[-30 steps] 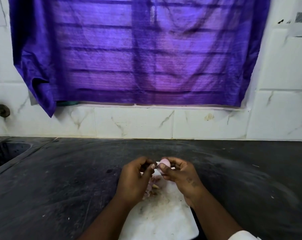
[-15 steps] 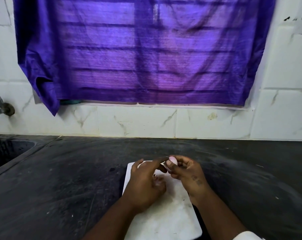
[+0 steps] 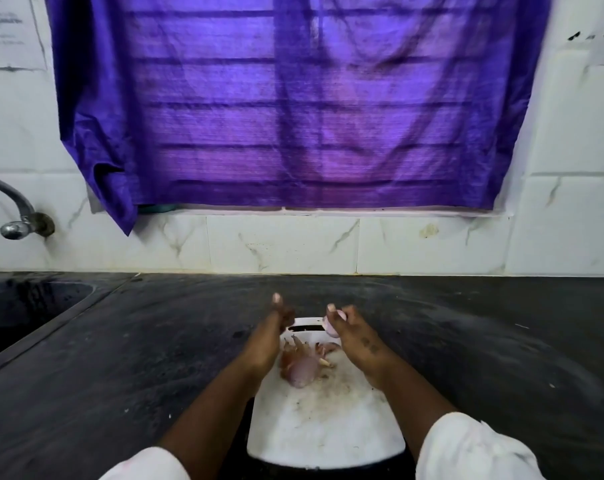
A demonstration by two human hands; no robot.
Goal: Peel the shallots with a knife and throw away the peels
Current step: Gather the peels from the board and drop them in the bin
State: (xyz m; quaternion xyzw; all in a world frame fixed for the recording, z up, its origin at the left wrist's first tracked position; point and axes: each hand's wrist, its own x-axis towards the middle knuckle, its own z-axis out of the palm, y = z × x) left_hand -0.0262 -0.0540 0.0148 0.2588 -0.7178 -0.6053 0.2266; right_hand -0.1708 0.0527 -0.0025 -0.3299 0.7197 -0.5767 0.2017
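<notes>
Right hand (image 3: 354, 336) pinches a shallot (image 3: 332, 326); left hand (image 3: 271, 336), seemingly empty, hovers beside peels (image 3: 302, 360).

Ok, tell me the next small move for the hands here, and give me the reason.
Probably set the peeled shallot down on a bare part of the white cutting board. The right hand pinches it, pale and seemingly skinless, while the left hand is open. Loose peels already lie piled on the board, so the hands would then be free to gather them. No knife is visible.

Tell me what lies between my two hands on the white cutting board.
Head view: pinkish-brown shallot peels piled on the white cutting board, between left hand and right hand.
</notes>
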